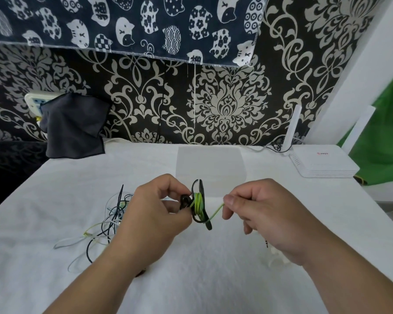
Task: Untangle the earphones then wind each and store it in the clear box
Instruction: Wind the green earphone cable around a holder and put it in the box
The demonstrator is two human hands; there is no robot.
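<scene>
White tablecloth (pixel 191 273) — earphone tangle (pixel 109 223), router (pixel 322 164), damask wallpaper (pixel 225 105)

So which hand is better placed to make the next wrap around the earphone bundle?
Probably the right hand: it pinches the free green cable, while the left hand grips the bundle.

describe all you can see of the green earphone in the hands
The green earphone has a thin lime cable coiled in several turns around its black hooked earpieces. It is held above the white tablecloth: the left hand pinches the bundle, the right hand pinches the taut free strand.
</scene>
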